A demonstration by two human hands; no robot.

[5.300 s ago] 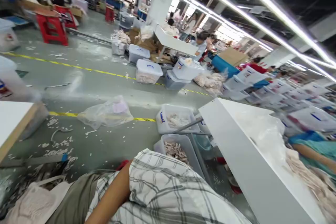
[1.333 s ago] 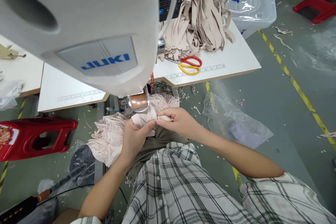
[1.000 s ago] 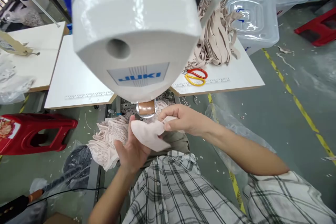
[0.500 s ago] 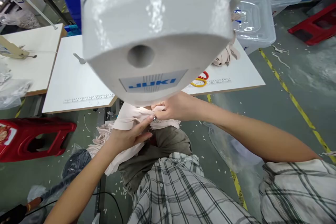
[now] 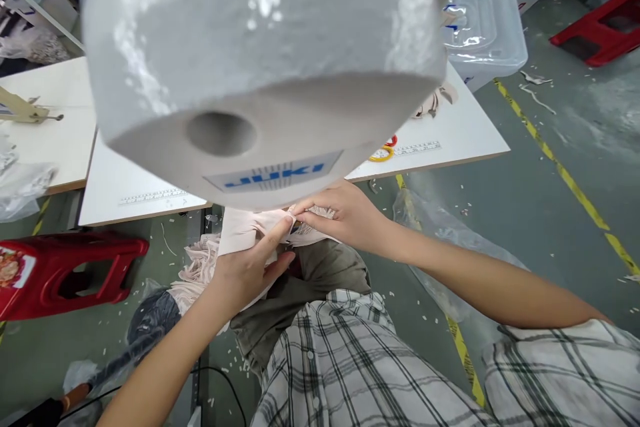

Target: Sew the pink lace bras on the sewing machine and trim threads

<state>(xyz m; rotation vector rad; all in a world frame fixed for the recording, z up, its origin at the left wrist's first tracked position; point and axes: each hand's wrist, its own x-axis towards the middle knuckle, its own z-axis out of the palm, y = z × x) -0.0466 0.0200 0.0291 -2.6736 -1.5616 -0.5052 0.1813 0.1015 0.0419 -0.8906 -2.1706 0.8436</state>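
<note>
The big white head of a JUKI sewing machine fills the upper middle of the view and hides the needle area. Just below it, both hands hold a pale pink fabric piece. My left hand grips the cloth from underneath, its thumb pressed against the edge. My right hand pinches the same edge from the right, fingertips meeting the left thumb. More pink lace fabric hangs down to the left of my lap.
A white table carries yellow and red scissors, mostly hidden by the machine. A red plastic stool stands at the left, a clear lidded bin at upper right. A plastic bag lies on the floor by a yellow line.
My view turned from the workshop floor to the machine. Over the last second both hands lifted the pink piece up under the machine head, and the head now hides more of the table.
</note>
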